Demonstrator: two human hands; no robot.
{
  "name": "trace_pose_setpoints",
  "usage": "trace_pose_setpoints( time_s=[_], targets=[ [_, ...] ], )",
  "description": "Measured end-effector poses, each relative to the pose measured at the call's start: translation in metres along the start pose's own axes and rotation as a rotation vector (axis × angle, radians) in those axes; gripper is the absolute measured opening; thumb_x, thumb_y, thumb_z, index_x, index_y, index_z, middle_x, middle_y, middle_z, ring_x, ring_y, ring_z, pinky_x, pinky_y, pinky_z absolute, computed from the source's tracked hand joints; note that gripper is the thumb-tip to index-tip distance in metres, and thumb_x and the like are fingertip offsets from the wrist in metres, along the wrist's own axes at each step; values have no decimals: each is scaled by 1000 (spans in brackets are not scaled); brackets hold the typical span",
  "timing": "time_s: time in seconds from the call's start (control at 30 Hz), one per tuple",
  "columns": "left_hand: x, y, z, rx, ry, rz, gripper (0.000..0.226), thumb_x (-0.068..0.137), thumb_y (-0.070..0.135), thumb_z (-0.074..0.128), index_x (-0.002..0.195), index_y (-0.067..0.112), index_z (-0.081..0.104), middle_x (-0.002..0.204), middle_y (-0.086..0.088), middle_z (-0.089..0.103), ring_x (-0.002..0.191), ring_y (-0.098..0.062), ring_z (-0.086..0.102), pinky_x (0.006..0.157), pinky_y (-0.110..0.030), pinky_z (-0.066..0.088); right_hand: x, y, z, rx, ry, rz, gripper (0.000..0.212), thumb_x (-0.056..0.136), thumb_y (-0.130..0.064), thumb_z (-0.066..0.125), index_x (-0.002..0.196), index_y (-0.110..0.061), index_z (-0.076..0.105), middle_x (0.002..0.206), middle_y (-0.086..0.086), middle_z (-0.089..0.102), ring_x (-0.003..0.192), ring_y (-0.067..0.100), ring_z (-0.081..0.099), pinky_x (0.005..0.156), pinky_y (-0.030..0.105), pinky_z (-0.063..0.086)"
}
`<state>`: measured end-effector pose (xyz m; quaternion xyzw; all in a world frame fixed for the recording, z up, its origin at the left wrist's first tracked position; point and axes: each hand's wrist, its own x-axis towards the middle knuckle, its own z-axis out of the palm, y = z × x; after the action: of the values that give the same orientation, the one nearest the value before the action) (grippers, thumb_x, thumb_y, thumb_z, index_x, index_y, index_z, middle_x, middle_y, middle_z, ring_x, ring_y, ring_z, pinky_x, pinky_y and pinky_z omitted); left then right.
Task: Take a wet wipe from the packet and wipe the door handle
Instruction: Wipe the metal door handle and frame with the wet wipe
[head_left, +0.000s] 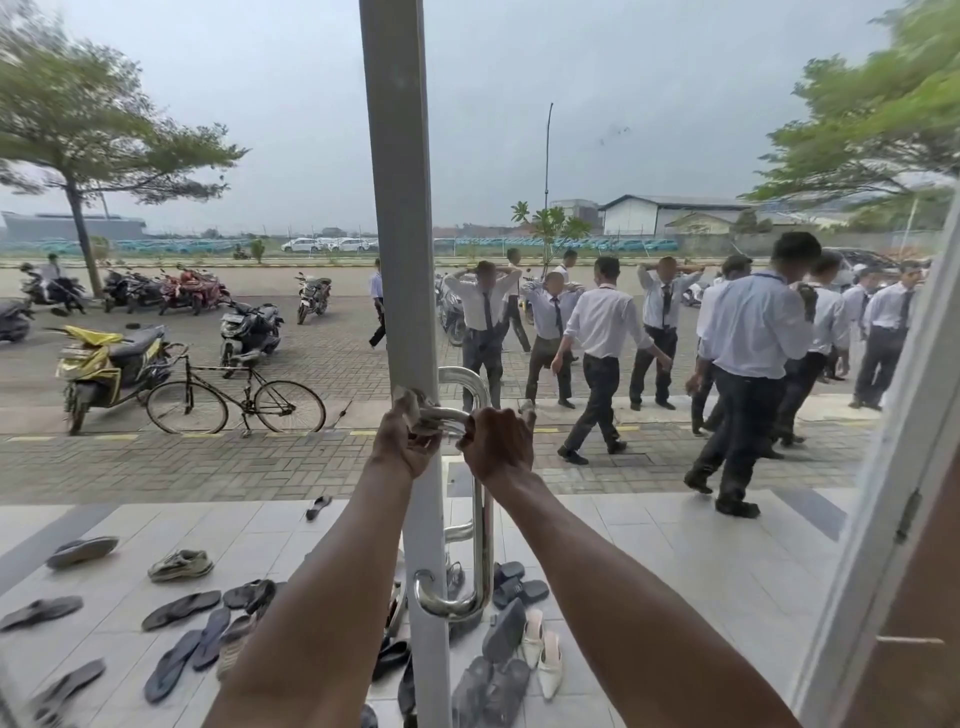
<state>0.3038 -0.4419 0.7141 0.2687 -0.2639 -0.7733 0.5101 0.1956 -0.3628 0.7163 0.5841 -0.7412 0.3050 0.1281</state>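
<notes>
A chrome D-shaped door handle (485, 545) is fixed to the grey metal door frame (400, 208) of a glass door. My left hand (402, 441) is closed on a pale wet wipe (414, 404), pressed against the handle's top arm where it meets the frame. My right hand (498, 441) grips the handle's upper bend, just right of the left hand. A second handle (467, 376) shows through the glass on the outer side. The packet is not in view.
Several sandals and shoes (182, 613) lie on the tiled porch beyond the glass. Outside, people in white shirts (748, 332) walk across the paving, and a bicycle (234, 400) and scooters are parked at the left. A white door edge (883, 493) stands at the right.
</notes>
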Motion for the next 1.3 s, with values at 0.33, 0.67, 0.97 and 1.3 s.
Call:
trace_pose_setpoints(
  time_s=[0.33, 0.67, 0.97, 1.3],
  targets=[
    [7, 28, 2, 211, 159, -105, 17, 94, 15, 65, 88, 4, 53, 78, -8, 57, 65, -18, 56, 33, -19, 48, 0, 4, 5, -13, 29, -20, 14, 83, -30, 67, 90, -20, 74, 84, 5, 76, 93, 24, 71, 119, 47, 18],
    [17, 32, 5, 344, 142, -83, 16, 91, 7, 64, 79, 8, 53, 58, -7, 56, 32, -14, 53, 37, -20, 51, 3, 4, 2, 5, 8, -11, 14, 81, -27, 70, 90, -17, 74, 88, 8, 76, 96, 27, 70, 120, 48, 20],
    [-2, -1, 11, 289, 154, 13, 6, 91, 16, 63, 92, 12, 58, 81, -6, 57, 49, -10, 52, 48, -22, 50, -1, 1, -1, 40, 20, 18, 13, 81, -22, 64, 87, -16, 74, 86, 10, 75, 95, 30, 69, 118, 48, 23],
    [0, 20, 12, 422, 106, 35, 13, 95, 1, 49, 93, 9, 58, 59, -2, 65, 49, -13, 61, 38, -18, 50, 0, 6, 4, 47, 19, -21, 13, 84, -26, 66, 91, -18, 74, 85, 6, 76, 95, 25, 70, 121, 46, 15]
  ],
)
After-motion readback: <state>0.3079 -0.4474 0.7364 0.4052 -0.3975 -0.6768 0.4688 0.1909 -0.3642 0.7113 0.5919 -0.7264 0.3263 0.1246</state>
